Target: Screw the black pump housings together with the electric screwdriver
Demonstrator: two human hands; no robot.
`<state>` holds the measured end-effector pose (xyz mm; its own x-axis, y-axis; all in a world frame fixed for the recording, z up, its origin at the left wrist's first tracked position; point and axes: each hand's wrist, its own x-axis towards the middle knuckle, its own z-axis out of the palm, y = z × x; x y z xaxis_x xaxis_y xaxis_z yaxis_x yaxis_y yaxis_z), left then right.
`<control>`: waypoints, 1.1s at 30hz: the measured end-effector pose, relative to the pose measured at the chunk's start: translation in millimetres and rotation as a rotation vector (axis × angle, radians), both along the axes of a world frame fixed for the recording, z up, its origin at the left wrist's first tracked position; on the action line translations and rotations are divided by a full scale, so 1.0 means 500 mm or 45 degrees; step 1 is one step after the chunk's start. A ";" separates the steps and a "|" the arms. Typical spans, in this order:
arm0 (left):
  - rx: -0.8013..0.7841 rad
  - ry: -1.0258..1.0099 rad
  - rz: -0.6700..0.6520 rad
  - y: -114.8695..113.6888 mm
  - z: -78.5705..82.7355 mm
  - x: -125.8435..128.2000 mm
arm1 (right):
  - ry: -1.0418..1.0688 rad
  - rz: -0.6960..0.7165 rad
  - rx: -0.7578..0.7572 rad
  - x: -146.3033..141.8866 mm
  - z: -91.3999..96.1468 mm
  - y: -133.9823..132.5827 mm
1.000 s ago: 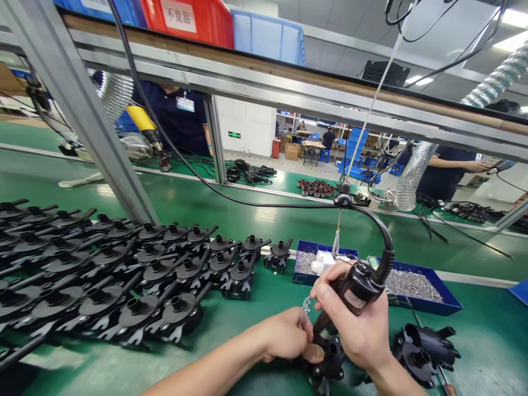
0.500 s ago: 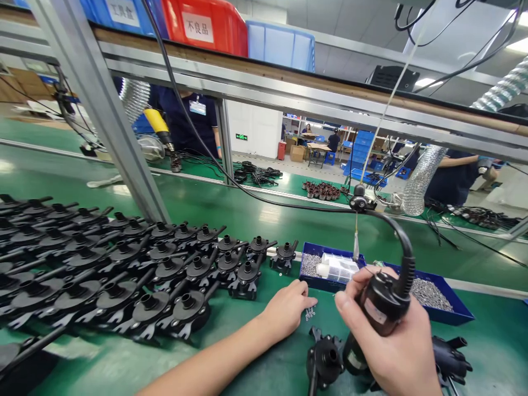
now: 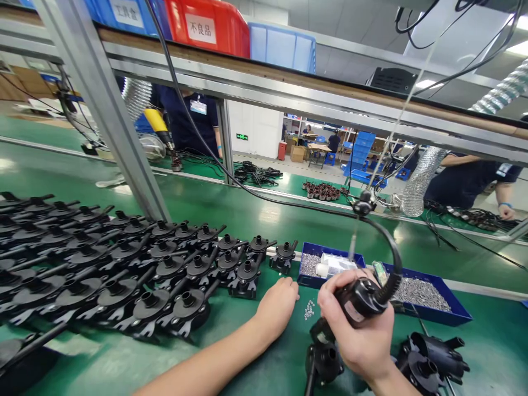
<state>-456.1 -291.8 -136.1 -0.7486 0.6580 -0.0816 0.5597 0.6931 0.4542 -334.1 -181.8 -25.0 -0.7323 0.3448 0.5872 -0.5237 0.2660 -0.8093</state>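
Over green benchtop [image 3: 272, 368] at 5 o'clock, right hand [image 3: 363, 344] clamps corded driver [image 3: 363, 298], long axis slanting nose-down toward 8 o'clock. Left hand [image 3: 278, 304], back upward, points to 1 o'clock; grip indeterminable.

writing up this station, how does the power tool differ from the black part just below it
The power tool is held in the right grip; the part is on the table. The power tool has a thick cable, the part a short pipe stub. Both are black.
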 end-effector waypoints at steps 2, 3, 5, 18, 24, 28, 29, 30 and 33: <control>-0.004 -0.023 0.023 -0.002 0.006 0.006 | -0.060 -0.058 0.040 0.003 0.004 0.008; 0.006 -0.045 0.027 -0.004 0.009 0.010 | -0.049 -0.063 0.020 0.006 0.009 0.013; 0.051 -0.129 0.002 -0.009 0.015 0.021 | 0.023 -0.039 -0.065 0.016 0.023 0.023; 0.175 -1.159 -0.089 -0.007 0.032 0.079 | -0.001 -0.038 -0.064 0.035 0.044 0.033; 0.453 -1.702 -0.079 -0.023 0.010 0.033 | -0.057 -0.057 -0.047 0.040 0.046 0.030; 0.553 -1.897 -0.140 -0.029 -0.004 0.027 | -0.091 -0.069 -0.017 0.041 0.046 0.027; 0.548 -1.906 -0.134 -0.027 -0.008 0.031 | -0.095 -0.069 -0.008 0.041 0.045 0.026; 0.541 -1.898 -0.118 -0.023 -0.013 0.037 | -0.100 -0.064 -0.003 0.041 0.045 0.026; 0.542 -1.800 -0.020 -0.007 -0.027 0.060 | -0.127 -0.023 -0.025 0.039 0.044 0.022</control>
